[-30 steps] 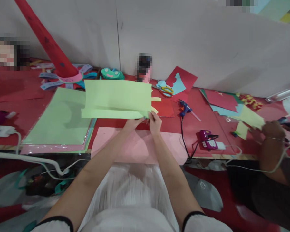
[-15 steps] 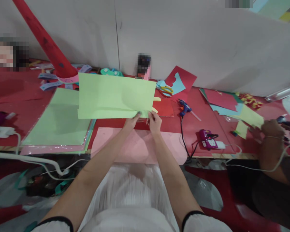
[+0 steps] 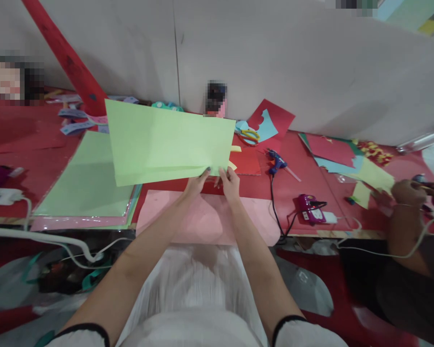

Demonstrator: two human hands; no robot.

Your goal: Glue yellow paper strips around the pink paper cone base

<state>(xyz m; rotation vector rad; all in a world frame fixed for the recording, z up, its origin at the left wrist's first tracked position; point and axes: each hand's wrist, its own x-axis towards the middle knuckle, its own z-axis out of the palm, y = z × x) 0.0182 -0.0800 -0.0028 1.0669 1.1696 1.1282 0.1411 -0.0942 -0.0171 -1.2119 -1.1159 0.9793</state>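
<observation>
A light green sheet of paper (image 3: pixel 169 142) is raised above the table, tilted toward me, with its lower edge in both my hands. My left hand (image 3: pixel 198 183) pinches that edge right of its middle, thumb on the near face. Close beside it, my right hand (image 3: pixel 230 183) is closed on the sheet's lower right corner. A narrow crease or fold runs along the bottom edge. Below my forearms, a pink sheet (image 3: pixel 210 217) lies at the front of the red table (image 3: pixel 292 140).
A stack of green sheets (image 3: pixel 90 188) lies at left. Rightward are a blue glue gun (image 3: pixel 276 161), yellow-handled scissors (image 3: pixel 249 136), a purple power socket (image 3: pixel 311 208) with cords, and coloured paper scraps (image 3: pixel 334 149). Another person's hands (image 3: pixel 408 193) work at far right.
The green sheet's left end has swung outward and tipped, its upper left corner now higher and further left. My hands stay nearly in place, still gripping the edge.
</observation>
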